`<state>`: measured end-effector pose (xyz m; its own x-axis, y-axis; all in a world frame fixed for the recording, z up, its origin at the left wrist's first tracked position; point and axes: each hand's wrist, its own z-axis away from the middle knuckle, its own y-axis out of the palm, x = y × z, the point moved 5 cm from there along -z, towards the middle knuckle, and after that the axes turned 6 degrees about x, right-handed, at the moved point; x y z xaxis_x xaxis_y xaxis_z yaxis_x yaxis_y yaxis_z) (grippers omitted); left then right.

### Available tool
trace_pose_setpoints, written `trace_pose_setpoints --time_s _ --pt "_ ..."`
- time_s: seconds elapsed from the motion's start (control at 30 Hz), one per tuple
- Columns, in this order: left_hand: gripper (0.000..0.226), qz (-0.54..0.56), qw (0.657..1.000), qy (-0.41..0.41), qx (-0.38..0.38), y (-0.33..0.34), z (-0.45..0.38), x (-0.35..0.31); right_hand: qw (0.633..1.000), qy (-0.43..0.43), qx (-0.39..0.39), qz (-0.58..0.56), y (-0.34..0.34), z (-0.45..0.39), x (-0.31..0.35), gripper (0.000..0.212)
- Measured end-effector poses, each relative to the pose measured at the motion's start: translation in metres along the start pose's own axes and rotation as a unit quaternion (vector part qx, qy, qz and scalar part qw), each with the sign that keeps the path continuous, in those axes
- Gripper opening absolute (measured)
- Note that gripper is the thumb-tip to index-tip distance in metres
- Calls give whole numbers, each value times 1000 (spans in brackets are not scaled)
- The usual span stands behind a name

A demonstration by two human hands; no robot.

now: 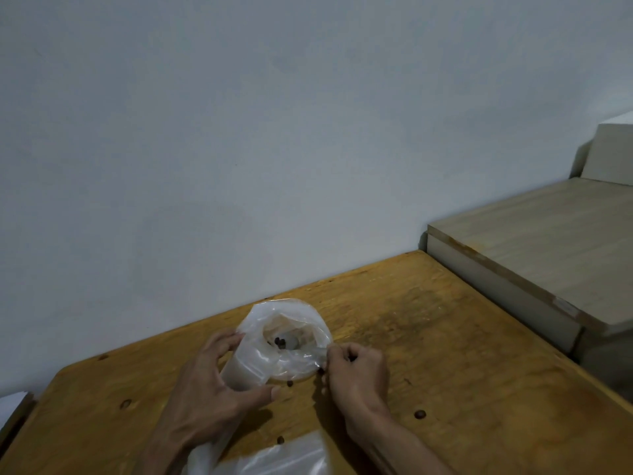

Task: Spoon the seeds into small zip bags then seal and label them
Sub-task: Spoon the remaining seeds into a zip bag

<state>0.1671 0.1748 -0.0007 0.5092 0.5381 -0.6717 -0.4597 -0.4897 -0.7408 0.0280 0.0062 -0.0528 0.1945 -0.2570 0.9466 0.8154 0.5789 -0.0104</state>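
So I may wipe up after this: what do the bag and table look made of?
Bag: thin clear plastic film, glossy, going by its crinkles and see-through walls. Table: looks like wood or plywood with a worn yellowish finish, showing grain and dark knots.

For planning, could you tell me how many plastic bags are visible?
2: an open bag held by both hands, a second bag at the table's near edge; others may be hidden.

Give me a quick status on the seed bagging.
Left hand holds plastic bag, right hand pinches its rim. Few seeds inside. Loose seeds on table.
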Motion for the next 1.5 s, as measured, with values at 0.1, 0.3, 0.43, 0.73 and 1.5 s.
trace_pose_setpoints --time_s 0.1,0.3,0.43,0.73,1.5 --pt "138 -3 1000 7 -8 -3 0 0 1000 -9 -12 -23 -5 0 1 21" --pt "140 0 1000 2 1 1 1 -3 998 -64 -23 16 -7 8 13 22" --pt "122 8 1000 7 -10 1 1 -2 994 -78 -9 74 -5 12 16 26" --pt "104 20 999 22 -17 2 4 -5 989 -72 -17 127 -8 15 21 21" --pt "122 27 999 32 19 6 -3 0 998 38 40 31 7 16 0 19"
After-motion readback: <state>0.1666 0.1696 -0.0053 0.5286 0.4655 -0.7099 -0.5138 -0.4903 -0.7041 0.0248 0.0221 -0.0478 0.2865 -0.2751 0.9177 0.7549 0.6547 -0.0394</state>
